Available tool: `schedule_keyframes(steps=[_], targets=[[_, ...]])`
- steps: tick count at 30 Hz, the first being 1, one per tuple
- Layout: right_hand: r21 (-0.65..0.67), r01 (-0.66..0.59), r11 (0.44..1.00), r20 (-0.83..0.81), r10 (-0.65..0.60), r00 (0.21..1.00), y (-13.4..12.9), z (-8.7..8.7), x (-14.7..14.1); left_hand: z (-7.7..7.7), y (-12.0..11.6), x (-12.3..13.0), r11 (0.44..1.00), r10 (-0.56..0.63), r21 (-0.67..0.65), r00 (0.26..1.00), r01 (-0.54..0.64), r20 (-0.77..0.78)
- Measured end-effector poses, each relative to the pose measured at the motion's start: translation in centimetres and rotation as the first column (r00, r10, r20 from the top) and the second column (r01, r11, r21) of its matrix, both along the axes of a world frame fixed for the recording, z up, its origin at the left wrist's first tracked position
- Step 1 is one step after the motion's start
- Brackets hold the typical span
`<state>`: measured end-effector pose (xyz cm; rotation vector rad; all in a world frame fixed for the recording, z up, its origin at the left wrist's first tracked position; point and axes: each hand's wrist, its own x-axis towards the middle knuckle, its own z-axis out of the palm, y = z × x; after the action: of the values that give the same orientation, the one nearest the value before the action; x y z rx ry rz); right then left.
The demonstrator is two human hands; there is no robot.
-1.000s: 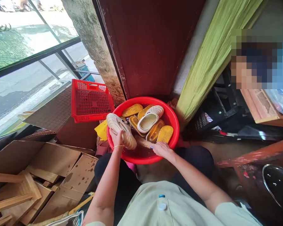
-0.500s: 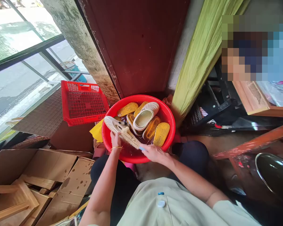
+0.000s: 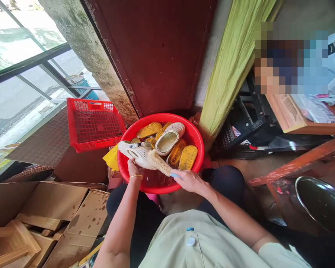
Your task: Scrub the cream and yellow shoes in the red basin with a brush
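Note:
My left hand (image 3: 134,169) grips a pale clog (image 3: 141,155) by its side, over the front left of a red basin (image 3: 201,149). Wrapped round the blue handle of a brush (image 3: 161,163), my right hand (image 3: 188,180) is at the basin's front rim. The brush's cream bristles lie against the clog's right part. Behind them another pale clog (image 3: 167,142) rests with its opening up. Yellow-soled shoes (image 3: 188,158) lie around it, and dark reddish water (image 3: 156,179) shows at the basin's front.
A red plastic crate (image 3: 96,124) stands left of the basin. Cardboard boxes (image 3: 78,227) with wooden pieces are at the lower left. A yellow-green curtain (image 3: 226,70) hangs behind on the right. At the far right are a wooden tray (image 3: 293,115) and a metal-rimmed pot (image 3: 297,190). A blurred person is beyond.
The held clog has turned, showing more of its perforated upper. The brush has moved slightly right and down along it with my right hand. The view has shifted a little.

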<state>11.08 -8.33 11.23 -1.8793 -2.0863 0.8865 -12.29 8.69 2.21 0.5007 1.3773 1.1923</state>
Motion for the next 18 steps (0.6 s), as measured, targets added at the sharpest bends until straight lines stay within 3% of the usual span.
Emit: schedule_keyframes(steps=[3,8,11,14,18], targets=[[0.050,-0.009,0.999,-0.007,0.009,1.000,0.0,-0.3,-1.6,0.3,-0.2,-0.5,0.989,-0.011,0.146,0.991,-0.009,0.137],[-0.050,-0.019,0.999,0.124,0.025,0.992,-1.7,-1.7,2.1,0.1,0.8,-2.5,0.967,0.075,0.242,0.996,-0.085,0.050],[0.034,0.027,0.999,0.043,-0.028,0.999,-1.7,-2.2,2.8,0.1,1.3,-2.6,0.967,0.124,0.209,0.984,-0.149,0.124],[0.160,0.035,0.987,-0.026,-0.032,0.999,-0.5,-2.0,0.3,0.3,1.2,-1.8,0.982,0.121,0.115,0.966,-0.150,0.227],[0.170,-0.037,0.985,0.080,0.024,0.996,0.6,-1.4,-1.9,0.1,1.2,-2.0,0.987,0.077,0.122,0.977,-0.102,0.200]])
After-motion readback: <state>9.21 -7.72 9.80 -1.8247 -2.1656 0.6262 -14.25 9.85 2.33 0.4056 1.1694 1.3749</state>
